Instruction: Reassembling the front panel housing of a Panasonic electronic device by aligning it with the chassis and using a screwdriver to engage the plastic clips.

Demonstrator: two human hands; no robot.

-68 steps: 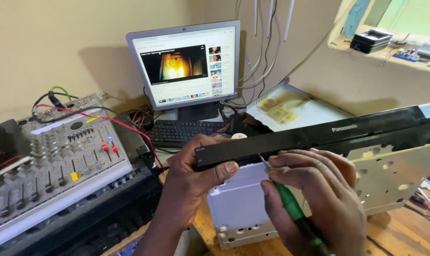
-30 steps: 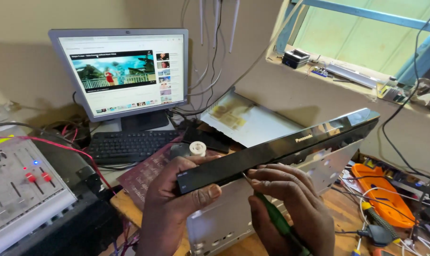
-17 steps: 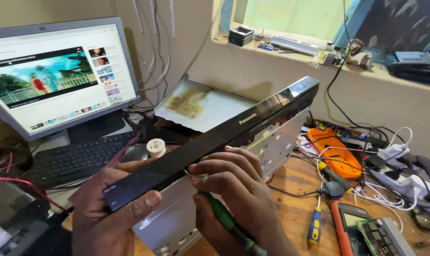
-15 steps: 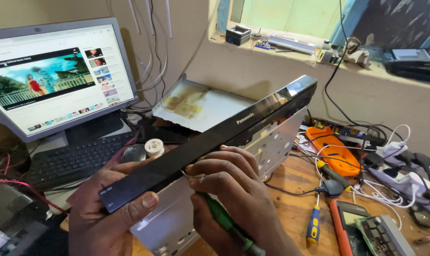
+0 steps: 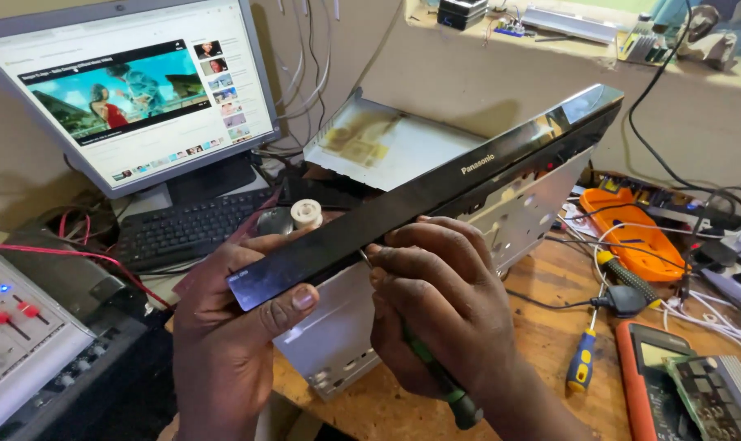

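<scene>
A disc player chassis (image 5: 517,214) of pale metal stands tilted on the wooden bench, its glossy black front panel (image 5: 436,189) facing up. My left hand (image 5: 240,327) grips the near end of that panel, thumb on its face. My right hand (image 5: 440,314) is closed around a green-handled screwdriver (image 5: 436,377), its tip hidden against the underside of the panel.
A monitor (image 5: 133,90) playing a video and a black keyboard (image 5: 186,229) stand at the back left, an audio mixer (image 5: 19,335) at the left edge. To the right lie an orange case (image 5: 636,233), a blue-and-yellow screwdriver (image 5: 587,351), a multimeter (image 5: 656,384), cables and a circuit board (image 5: 717,396).
The view has swung rightward and closer, so the mixer slid to the left edge and the cluttered right side came into sight. Both hands keep the same hold on panel and screwdriver.
</scene>
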